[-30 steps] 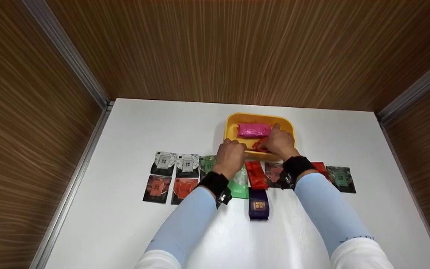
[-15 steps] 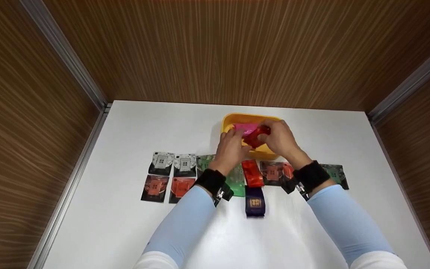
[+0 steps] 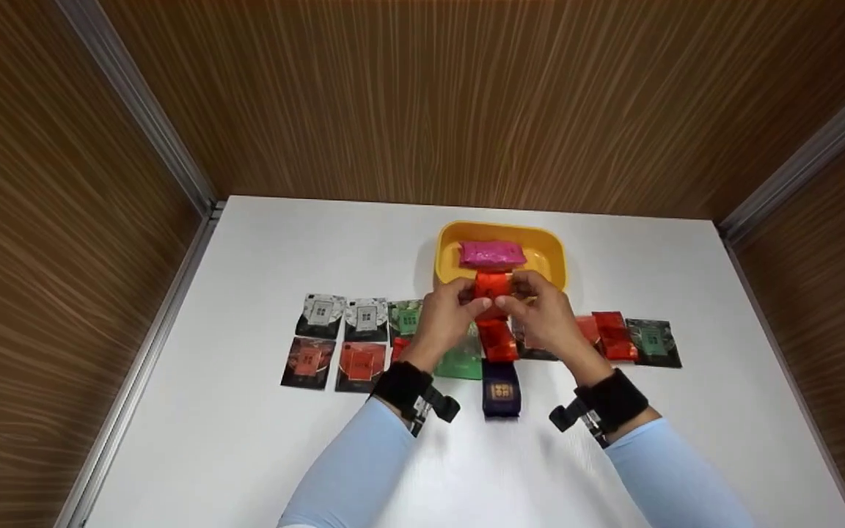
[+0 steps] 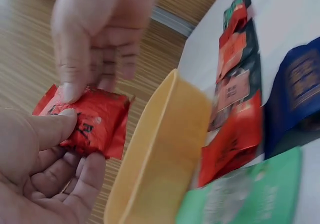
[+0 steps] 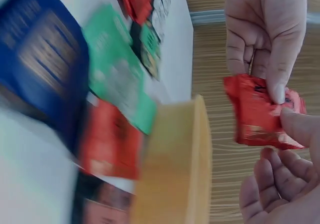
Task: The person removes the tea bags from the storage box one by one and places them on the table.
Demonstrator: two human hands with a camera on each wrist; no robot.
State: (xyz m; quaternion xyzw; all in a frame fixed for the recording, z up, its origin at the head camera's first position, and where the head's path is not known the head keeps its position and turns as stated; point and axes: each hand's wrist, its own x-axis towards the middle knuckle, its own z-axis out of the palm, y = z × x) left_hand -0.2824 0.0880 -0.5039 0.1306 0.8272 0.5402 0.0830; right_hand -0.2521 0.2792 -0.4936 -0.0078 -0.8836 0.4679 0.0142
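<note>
Between both hands, just over the near rim of the yellow basket (image 3: 556, 264), is a small red packet (image 4: 95, 124) with dark lettering. My left hand (image 3: 448, 317) pinches its left side, thumb on the front face and fingers behind. The right hand (image 3: 546, 315) pinches the opposite side in the same way, as the right wrist view also shows. A shiny pink packet (image 3: 492, 254) lies inside the basket. Directly below the held packet, another red packet (image 3: 497, 342) lies on the table, with a dark blue packet (image 3: 502, 390) nearer to me.
Flat black-and-white and black-and-red sachets (image 3: 361, 365) lie in two rows on the left. A green pouch (image 3: 461, 359) is partly behind the left hand. On the right lie a red packet (image 3: 615, 336) and a dark green sachet (image 3: 654, 342). Wood-patterned panels (image 3: 422, 103) wall the white table (image 3: 290, 455).
The right hand has lifted the red packet out of the basket and drawn it toward me. The left hand has come from the basket's rim to take its other side.
</note>
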